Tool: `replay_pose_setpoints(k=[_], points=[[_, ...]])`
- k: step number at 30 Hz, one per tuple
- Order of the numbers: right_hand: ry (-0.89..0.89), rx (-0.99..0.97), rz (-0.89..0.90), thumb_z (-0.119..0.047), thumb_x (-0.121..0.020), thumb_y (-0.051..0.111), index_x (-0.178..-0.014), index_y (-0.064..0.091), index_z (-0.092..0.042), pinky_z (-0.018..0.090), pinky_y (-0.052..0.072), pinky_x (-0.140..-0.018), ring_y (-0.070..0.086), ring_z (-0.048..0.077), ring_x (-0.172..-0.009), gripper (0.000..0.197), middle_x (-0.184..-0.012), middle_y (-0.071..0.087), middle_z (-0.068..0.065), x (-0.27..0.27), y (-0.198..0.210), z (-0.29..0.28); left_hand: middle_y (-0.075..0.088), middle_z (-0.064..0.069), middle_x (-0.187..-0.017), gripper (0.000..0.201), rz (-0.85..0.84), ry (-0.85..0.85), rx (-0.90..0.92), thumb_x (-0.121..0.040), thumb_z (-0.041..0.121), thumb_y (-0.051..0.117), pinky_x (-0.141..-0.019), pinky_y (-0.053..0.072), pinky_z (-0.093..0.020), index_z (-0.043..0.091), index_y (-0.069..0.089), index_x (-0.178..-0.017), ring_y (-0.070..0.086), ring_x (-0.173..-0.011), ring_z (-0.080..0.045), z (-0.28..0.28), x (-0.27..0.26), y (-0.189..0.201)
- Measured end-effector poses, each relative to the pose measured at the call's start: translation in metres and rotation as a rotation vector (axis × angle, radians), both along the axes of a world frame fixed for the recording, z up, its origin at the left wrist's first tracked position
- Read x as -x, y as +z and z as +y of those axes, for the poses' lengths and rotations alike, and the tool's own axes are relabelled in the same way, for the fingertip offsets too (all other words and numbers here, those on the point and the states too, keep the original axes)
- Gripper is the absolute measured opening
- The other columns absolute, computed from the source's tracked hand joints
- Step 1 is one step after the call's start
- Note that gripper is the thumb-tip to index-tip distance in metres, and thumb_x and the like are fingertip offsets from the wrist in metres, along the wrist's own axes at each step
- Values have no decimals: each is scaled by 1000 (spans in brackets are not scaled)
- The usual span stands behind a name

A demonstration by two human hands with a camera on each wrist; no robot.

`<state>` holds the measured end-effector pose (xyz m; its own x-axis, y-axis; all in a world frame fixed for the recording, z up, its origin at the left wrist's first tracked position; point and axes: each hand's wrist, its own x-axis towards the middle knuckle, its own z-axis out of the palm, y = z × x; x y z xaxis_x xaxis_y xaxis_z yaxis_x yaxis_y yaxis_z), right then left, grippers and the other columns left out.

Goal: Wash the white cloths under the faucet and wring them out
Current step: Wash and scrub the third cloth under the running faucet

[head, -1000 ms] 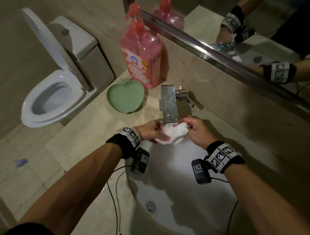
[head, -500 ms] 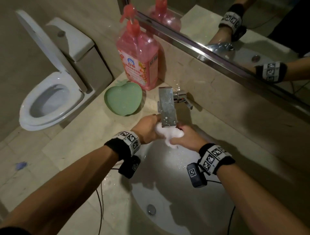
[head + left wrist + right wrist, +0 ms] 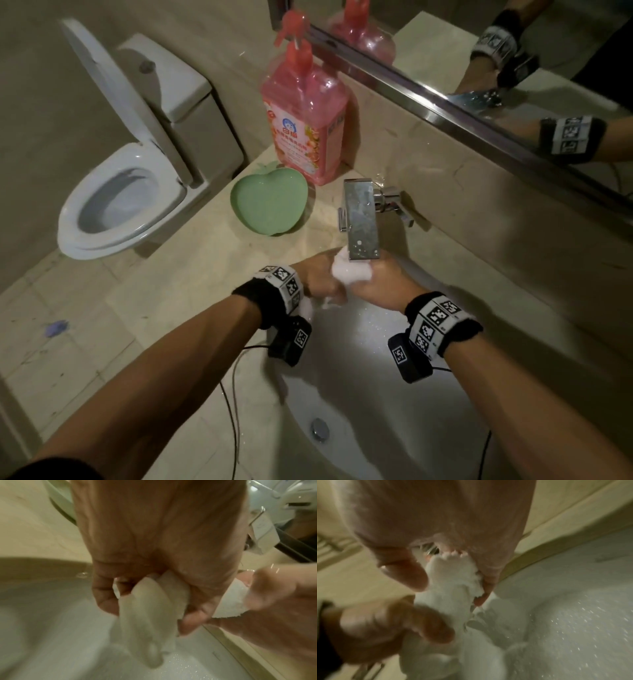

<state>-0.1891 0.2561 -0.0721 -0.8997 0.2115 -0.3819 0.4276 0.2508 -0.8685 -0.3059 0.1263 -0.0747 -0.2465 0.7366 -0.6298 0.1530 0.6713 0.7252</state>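
Cloth (image 3: 351, 272), white and bunched, sits right under the faucet (image 3: 360, 222) spout, above the sink (image 3: 359, 394) basin. I see the left hand (image 3: 317, 279) clenched round one end and the right hand (image 3: 380, 286) gripping the other. Green heart-shaped dish (image 3: 269, 205) and pink soap bottle (image 3: 305, 120) stand on the counter (image 3: 191, 284) to the left.

A pink soap bottle (image 3: 305, 113) with a pump stands on the counter (image 3: 191, 274) against the wall under the mirror (image 3: 513, 51). Just in front of it lies a green apple-shaped dish (image 3: 269, 205). Left of the counter, a white toilet (image 3: 130, 178) stands with its lid up.
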Motion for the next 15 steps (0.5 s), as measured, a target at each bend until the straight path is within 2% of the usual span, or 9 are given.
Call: replay_pose_setpoints(k=[2,4,5,7,9,10,12,13,15], points=[[-46,90,-8,-15,-76,74,-125,59,-19,30,53,-99,65,19,-113,52,-117,69,2,-11,6,8,68,3,-96,54,164,-72,-3,-71,7,77,-70,58,-35,15,59,-121,66,-77,-11,10,-6,-1],[-86,104,-103,-3,-83,72,-138,48,-13,43,50,-105,62,26,-118,61,-128,64,8,-21,9,20,62,5,-99,32,343,-212,-16,-80,13,71,-79,52,-30,15,64,-111,59,-80,-12,19,-9,0],[-91,83,-143,-4,-82,73,-142,42,-15,36,52,-102,63,22,-116,69,-129,63,4,-25,8,26,64,2,-103,23,421,-263,-10,-84,16,67,-82,50,-29,16,65,-107,59,-86,-16,23,-11,1],[-41,-31,-169,-8,-79,78,-141,40,-23,3,47,-77,60,-4,-100,75,-118,60,-13,-32,9,31,68,-8,-112,19,548,-296,-16,-89,18,60,-87,52,-31,15,66,-107,62,-98,-26,28,-15,3],[-28,-127,-173,-10,-76,81,-121,55,-23,-1,43,-62,60,-17,-83,54,-101,63,-14,-31,5,29,67,-8,-113,24,632,-262,-62,-90,20,59,-88,53,-33,18,66,-112,63,-102,-27,28,-17,4],[-30,-155,-184,-12,-75,82,-111,63,-19,4,48,-65,63,-12,-81,41,-97,67,-9,-29,5,26,67,-6,-111,24,640,-225,-91,-89,23,61,-85,53,-33,20,66,-112,64,-100,-26,26,-17,7],[-6,-189,-197,-17,-74,85,-108,71,-15,27,57,-81,69,9,-92,36,-101,74,0,-23,0,19,65,0,-109,32,639,-230,-120,-83,34,67,-79,52,-30,25,64,-114,63,-97,-22,20,-15,11],[18,-239,-170,-17,-74,85,-110,73,-15,31,57,-83,69,15,-95,38,-103,75,1,-19,-2,14,63,1,-110,43,640,-304,-102,-78,40,69,-80,52,-29,26,61,-118,62,-97,-20,17,-14,11],[53,-413,-65,-13,-74,82,-106,75,-12,27,52,-79,70,24,-92,33,-101,75,7,-12,-9,1,62,0,-113,60,563,-374,12,-73,43,70,-83,50,-29,23,52,-127,59,-97,-20,10,-9,12]])
